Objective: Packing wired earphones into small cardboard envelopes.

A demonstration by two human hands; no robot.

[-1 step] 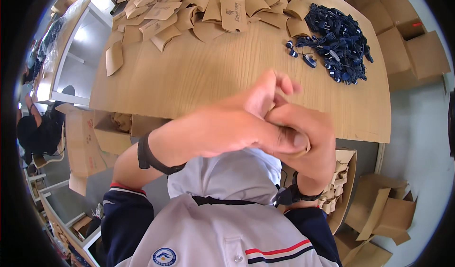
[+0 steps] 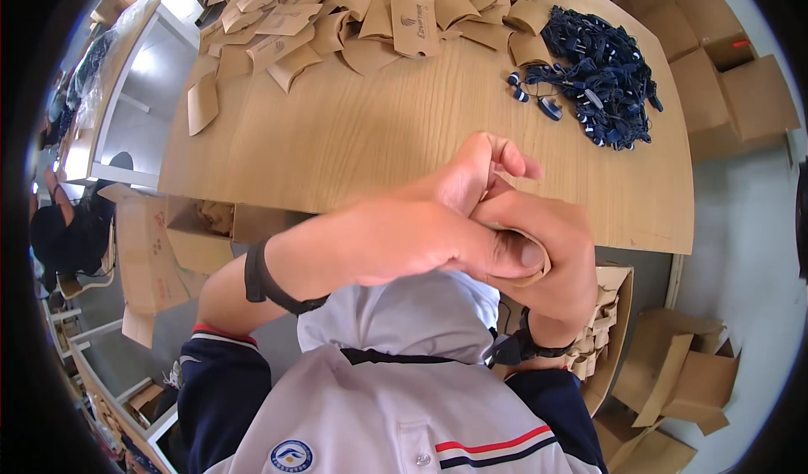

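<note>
A brown kraft cardboard pillow box [image 2: 536, 277] is between my hands, near the table's front edge. Little more than its curved edge shows; the fingers and palms hide the rest. My left hand [image 2: 459, 213] reaches across from the left, its thumb pressed at the box's curved end and its fingers bent at the far side. Wrapped round the box from the right is my right hand [image 2: 547, 217], its fingers mostly hidden behind the left hand. Whether anything is inside the box cannot be seen.
Many flat-looking pillow boxes [image 2: 362, 20] lie heaped along the table's [image 2: 337, 129] far side. A tangle of dark wired earphones [image 2: 598, 79] sits at the far right. Cartons [image 2: 199, 234] stand below left; a carton of filled-looking boxes [image 2: 602, 323] is by my right arm.
My hands shift only slightly. The left thumb moves a little, and more of the box's curved edge shows beside it. The piles on the table stay as they were.
</note>
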